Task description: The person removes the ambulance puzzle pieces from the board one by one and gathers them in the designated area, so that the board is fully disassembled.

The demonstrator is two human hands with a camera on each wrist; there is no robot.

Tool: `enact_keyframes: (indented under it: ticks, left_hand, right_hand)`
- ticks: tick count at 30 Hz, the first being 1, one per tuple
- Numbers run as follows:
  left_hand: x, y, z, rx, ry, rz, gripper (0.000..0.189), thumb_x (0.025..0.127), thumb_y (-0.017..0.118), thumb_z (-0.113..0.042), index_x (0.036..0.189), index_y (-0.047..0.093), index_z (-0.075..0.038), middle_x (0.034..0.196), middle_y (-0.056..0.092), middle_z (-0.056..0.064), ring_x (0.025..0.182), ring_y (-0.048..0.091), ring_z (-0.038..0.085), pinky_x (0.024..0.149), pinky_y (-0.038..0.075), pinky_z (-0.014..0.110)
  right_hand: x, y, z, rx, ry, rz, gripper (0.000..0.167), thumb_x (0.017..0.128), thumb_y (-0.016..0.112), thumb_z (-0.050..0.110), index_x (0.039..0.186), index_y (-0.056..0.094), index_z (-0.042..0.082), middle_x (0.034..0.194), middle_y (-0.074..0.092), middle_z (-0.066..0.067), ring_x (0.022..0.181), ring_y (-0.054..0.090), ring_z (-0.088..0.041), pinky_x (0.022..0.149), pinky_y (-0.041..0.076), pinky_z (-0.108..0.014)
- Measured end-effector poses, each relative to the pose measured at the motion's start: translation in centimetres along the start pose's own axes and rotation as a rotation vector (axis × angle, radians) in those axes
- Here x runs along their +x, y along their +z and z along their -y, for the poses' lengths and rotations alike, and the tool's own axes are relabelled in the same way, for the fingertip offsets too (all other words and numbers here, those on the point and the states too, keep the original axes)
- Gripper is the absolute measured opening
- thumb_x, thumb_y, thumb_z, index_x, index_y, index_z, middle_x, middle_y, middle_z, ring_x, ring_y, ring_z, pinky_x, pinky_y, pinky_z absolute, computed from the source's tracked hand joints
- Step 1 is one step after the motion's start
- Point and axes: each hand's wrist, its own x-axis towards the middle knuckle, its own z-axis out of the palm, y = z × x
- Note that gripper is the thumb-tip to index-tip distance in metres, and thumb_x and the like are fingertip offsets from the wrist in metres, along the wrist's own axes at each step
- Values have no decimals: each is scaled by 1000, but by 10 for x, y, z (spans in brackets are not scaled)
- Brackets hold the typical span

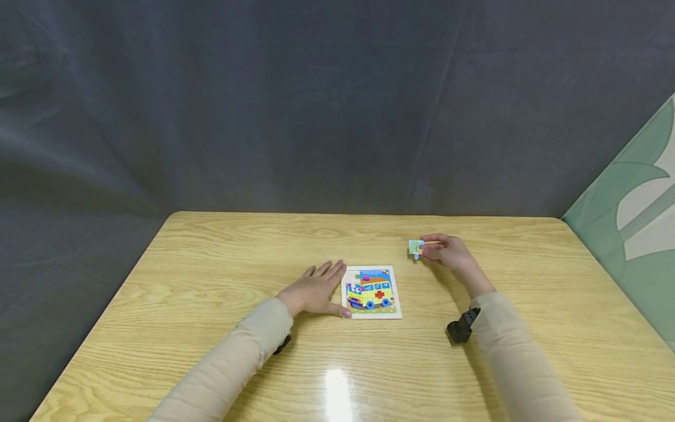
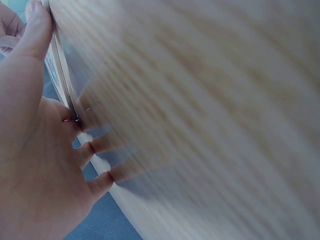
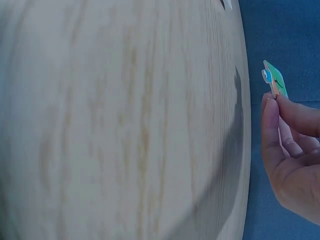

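A square jigsaw puzzle (image 1: pixel 373 294) with a white frame lies flat on the table, its picture a yellow ambulance with a red cross. Its upper left corner shows a bare white patch. My left hand (image 1: pixel 315 292) is spread with straight fingers at the puzzle's left side, the thumb touching the lower left of the frame. In the left wrist view the left hand's fingertips (image 2: pixel 102 185) meet the tabletop. Held up to the right of the puzzle, a green and blue puzzle piece (image 3: pixel 277 80) is pinched between thumb and fingers of my right hand (image 1: pixel 448 253).
The wooden table (image 1: pixel 237 246) has its far edge beyond both hands, with a dark cloth (image 1: pixel 316 105) hanging behind it. A green and white patterned surface (image 1: pixel 633 223) borders the right side. Light glares off the tabletop near the front.
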Motion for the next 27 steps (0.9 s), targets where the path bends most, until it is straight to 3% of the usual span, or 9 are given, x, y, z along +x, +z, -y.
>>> enact_keyframes:
  ticks: [7,13,27]
  left_hand:
    - [1,0,1,7,-1,4,103,84,52,-68,155,-1,-16,163,-7,-3,151,-5,21,124,3,47]
    - [0,-1,-1,2,0,5,103,84,53,-67,155,0,-15,163,-7,-3,151,-4,21,124,3,47]
    - [0,0,0,-1,0,6,102,84,52,-68,155,0,-16,163,-6,-3,151,-5,21,124,3,47]
  right_hand:
    - [1,-5,-5,-13,45,6,48,95,48,-6,139,34,-16,81,60,15,74,59,8,73,54,-12]
    - [1,-9,-9,24,43,26,49,94,51,-5,138,33,-18,81,61,14,74,61,7,70,54,-12]
    - [3,-12,-18,-9,58,67,51,96,53,3,138,33,-17,79,63,16,73,61,7,68,53,-12]
